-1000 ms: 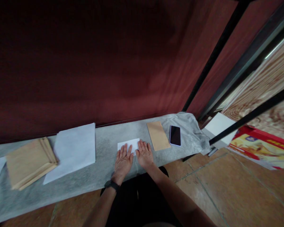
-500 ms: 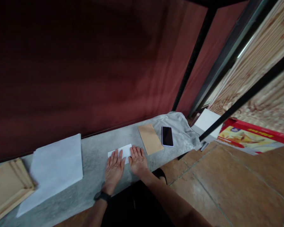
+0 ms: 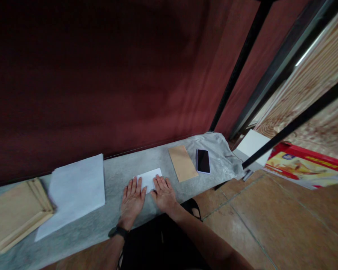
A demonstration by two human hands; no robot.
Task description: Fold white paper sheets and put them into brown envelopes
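Note:
A small white paper (image 3: pixel 148 178) lies on the grey cloth-covered surface (image 3: pixel 121 168) between my two hands. My left hand (image 3: pixel 133 200) rests flat at its left side, fingers spread, with a dark watch on the wrist. Flat at the paper's right side is my right hand (image 3: pixel 163 193), its fingers a little apart and the fingertips on the edge. Just right of my right hand lies a tan rectangular sheet (image 3: pixel 183 163), with a phone (image 3: pixel 203 161) beside it.
A stack of large white sheets (image 3: pixel 79 191) lies at the left, partly beside a wooden frame or tray (image 3: pixel 17 213). Black poles (image 3: pixel 233 82) rise at the right. A white box (image 3: pixel 253 144) and a red and yellow box (image 3: pixel 307 167) stand beyond the surface's right end.
The view has shifted slightly, so the sheets and phone appear further right. My left hand has drawn back a little toward me and left, uncovering more of the paper's left part.

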